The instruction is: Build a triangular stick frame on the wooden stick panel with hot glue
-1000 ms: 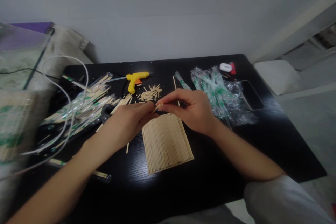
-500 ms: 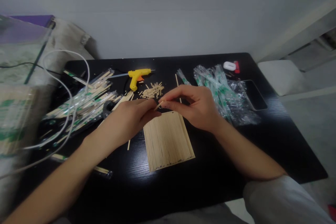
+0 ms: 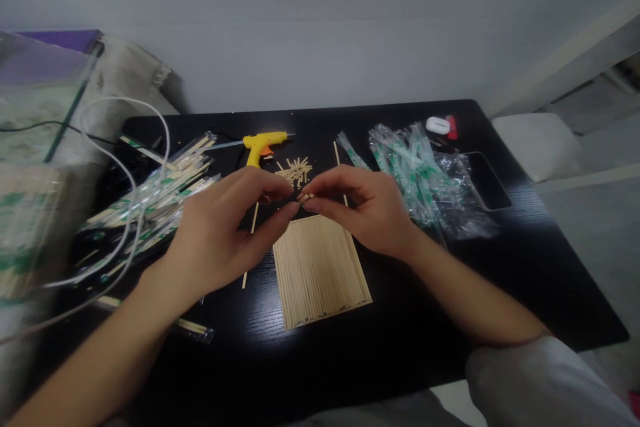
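Note:
My right hand (image 3: pixel 375 210) pinches short wooden stick pieces (image 3: pixel 306 198) between thumb and fingertips; their cut ends show, though I cannot count them surely. My left hand (image 3: pixel 220 223) is close on the other side, thumb and forefinger apart, with the thumb tip beside the pieces. Below both hands lies a flat square panel of wooden sticks (image 3: pixel 323 273), laid side by side. Just beyond the fingers is a heap of short cut sticks (image 3: pixel 297 170). A yellow glue gun (image 3: pixel 259 143) lies behind my left hand, its handle partly hidden.
Wrapped chopsticks (image 3: pixel 150 193) and a white cable (image 3: pixel 135 197) crowd the left. To the right are crumpled plastic wrappers (image 3: pixel 415 170), a phone (image 3: pixel 487 180) and a white case (image 3: pixel 437 125). Single long sticks lie beside the panel on the black table (image 3: pixel 540 293).
My left hand has loosened its pinch, with thumb and forefinger spread and the hand turned, shifting slightly left. The right hand stays in place, holding the stick pieces.

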The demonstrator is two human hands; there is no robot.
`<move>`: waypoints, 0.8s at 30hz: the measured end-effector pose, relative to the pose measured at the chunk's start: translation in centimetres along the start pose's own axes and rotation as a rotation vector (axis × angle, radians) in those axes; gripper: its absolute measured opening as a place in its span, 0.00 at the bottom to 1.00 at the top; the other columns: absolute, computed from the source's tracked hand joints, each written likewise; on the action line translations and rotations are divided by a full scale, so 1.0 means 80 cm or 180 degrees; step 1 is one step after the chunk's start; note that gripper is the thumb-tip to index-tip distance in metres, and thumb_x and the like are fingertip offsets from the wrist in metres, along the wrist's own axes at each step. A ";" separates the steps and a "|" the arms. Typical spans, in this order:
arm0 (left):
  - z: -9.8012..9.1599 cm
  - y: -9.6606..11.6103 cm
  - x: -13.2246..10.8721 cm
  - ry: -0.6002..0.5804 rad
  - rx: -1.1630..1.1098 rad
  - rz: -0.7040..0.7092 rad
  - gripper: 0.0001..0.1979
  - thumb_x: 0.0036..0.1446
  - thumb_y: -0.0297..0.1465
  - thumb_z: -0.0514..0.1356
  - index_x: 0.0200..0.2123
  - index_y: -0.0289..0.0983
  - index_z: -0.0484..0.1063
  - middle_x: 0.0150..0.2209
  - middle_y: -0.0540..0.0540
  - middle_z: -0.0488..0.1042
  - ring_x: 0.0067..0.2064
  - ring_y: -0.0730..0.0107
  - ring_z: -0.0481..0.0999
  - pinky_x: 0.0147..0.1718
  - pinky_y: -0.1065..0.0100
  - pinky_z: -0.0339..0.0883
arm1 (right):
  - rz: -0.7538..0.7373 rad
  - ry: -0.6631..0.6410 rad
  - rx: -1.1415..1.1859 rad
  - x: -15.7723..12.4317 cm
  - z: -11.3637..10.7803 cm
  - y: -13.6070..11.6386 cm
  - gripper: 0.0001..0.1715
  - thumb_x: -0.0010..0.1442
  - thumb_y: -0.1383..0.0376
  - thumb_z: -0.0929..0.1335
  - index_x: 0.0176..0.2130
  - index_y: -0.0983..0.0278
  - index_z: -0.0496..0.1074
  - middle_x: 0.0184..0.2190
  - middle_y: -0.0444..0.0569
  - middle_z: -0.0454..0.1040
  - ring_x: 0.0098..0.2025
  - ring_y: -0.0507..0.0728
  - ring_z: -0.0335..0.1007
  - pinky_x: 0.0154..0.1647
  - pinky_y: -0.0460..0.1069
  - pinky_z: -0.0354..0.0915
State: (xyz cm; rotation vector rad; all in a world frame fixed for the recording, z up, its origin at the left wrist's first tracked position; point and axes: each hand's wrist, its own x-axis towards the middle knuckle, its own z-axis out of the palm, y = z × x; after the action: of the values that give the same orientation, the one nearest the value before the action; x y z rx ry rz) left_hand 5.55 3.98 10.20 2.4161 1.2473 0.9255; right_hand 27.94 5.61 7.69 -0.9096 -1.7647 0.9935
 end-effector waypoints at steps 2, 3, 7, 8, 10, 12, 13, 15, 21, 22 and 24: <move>0.002 0.002 0.001 -0.0006 -0.0047 -0.0033 0.05 0.67 0.33 0.62 0.44 0.40 0.75 0.39 0.48 0.80 0.37 0.69 0.80 0.38 0.66 0.75 | -0.0007 -0.0022 -0.0028 -0.001 0.001 0.001 0.07 0.63 0.62 0.76 0.41 0.61 0.81 0.37 0.44 0.83 0.37 0.52 0.79 0.42 0.48 0.76; 0.004 0.002 0.002 -0.0010 -0.0075 -0.0021 0.05 0.68 0.34 0.61 0.44 0.40 0.75 0.38 0.48 0.81 0.37 0.69 0.80 0.37 0.66 0.76 | -0.0035 -0.0024 -0.0036 -0.001 0.001 0.002 0.06 0.63 0.62 0.76 0.41 0.61 0.81 0.37 0.44 0.83 0.37 0.52 0.79 0.42 0.47 0.76; 0.007 0.001 0.003 0.0058 -0.0207 0.0103 0.05 0.68 0.31 0.61 0.45 0.41 0.77 0.38 0.48 0.81 0.36 0.69 0.81 0.36 0.67 0.76 | -0.0102 -0.0026 -0.0084 -0.002 0.000 0.004 0.07 0.63 0.62 0.76 0.41 0.62 0.81 0.37 0.44 0.83 0.38 0.52 0.80 0.42 0.47 0.75; 0.007 0.001 0.003 0.0086 -0.0217 0.0112 0.06 0.67 0.31 0.61 0.46 0.41 0.77 0.39 0.48 0.81 0.36 0.69 0.81 0.36 0.67 0.76 | -0.0099 -0.0023 -0.0104 -0.002 0.000 0.004 0.07 0.63 0.61 0.76 0.41 0.62 0.81 0.37 0.44 0.83 0.38 0.52 0.80 0.42 0.47 0.75; 0.007 0.003 0.004 0.0107 -0.0210 0.0116 0.07 0.67 0.31 0.62 0.47 0.42 0.77 0.40 0.48 0.81 0.36 0.68 0.81 0.37 0.66 0.77 | -0.0110 -0.0021 -0.0147 -0.002 -0.001 0.005 0.07 0.63 0.61 0.76 0.41 0.61 0.81 0.37 0.44 0.83 0.37 0.53 0.80 0.42 0.47 0.75; 0.008 0.007 0.006 0.0117 -0.0199 0.0137 0.08 0.67 0.31 0.62 0.48 0.42 0.78 0.40 0.48 0.82 0.36 0.68 0.81 0.37 0.66 0.77 | -0.0127 -0.0025 -0.0193 -0.002 -0.002 0.006 0.07 0.63 0.61 0.76 0.42 0.61 0.81 0.37 0.44 0.83 0.38 0.53 0.80 0.42 0.48 0.75; 0.008 0.008 0.008 0.0129 -0.0193 0.0149 0.08 0.67 0.31 0.62 0.48 0.42 0.78 0.39 0.48 0.81 0.36 0.68 0.81 0.36 0.66 0.76 | -0.0136 -0.0026 -0.0212 -0.002 -0.003 0.006 0.07 0.64 0.61 0.75 0.42 0.61 0.81 0.37 0.44 0.83 0.38 0.53 0.80 0.42 0.48 0.75; 0.009 0.011 0.010 0.0167 -0.0163 0.0156 0.07 0.67 0.31 0.63 0.47 0.43 0.78 0.39 0.48 0.81 0.35 0.69 0.81 0.34 0.67 0.76 | -0.0160 -0.0027 -0.0240 -0.002 -0.004 0.006 0.07 0.64 0.61 0.75 0.43 0.60 0.81 0.37 0.44 0.84 0.38 0.53 0.80 0.42 0.48 0.75; 0.014 0.010 0.012 0.0260 -0.0048 0.0112 0.04 0.66 0.33 0.64 0.44 0.44 0.79 0.37 0.49 0.82 0.32 0.70 0.81 0.27 0.67 0.72 | -0.0205 -0.0061 -0.0439 -0.001 -0.008 0.004 0.08 0.65 0.60 0.74 0.42 0.60 0.82 0.36 0.45 0.84 0.38 0.53 0.81 0.42 0.48 0.75; 0.015 0.009 0.011 0.0264 -0.0051 0.0088 0.04 0.66 0.33 0.64 0.43 0.44 0.79 0.38 0.49 0.83 0.32 0.69 0.81 0.27 0.67 0.72 | -0.0218 -0.0070 -0.0466 -0.001 -0.008 0.004 0.08 0.65 0.60 0.74 0.42 0.60 0.82 0.36 0.45 0.84 0.37 0.53 0.81 0.41 0.48 0.74; 0.015 0.009 0.010 0.0266 -0.0076 0.0035 0.04 0.66 0.34 0.66 0.43 0.43 0.79 0.39 0.49 0.83 0.33 0.69 0.82 0.27 0.67 0.72 | -0.0249 -0.0093 -0.0494 -0.001 -0.009 0.004 0.07 0.65 0.60 0.74 0.42 0.61 0.82 0.37 0.45 0.84 0.37 0.53 0.81 0.41 0.47 0.74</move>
State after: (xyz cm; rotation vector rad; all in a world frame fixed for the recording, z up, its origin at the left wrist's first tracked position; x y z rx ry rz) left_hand 7.13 4.29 9.94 2.3906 1.2450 1.0487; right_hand 28.72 5.85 7.61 -0.9185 -1.9080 0.8323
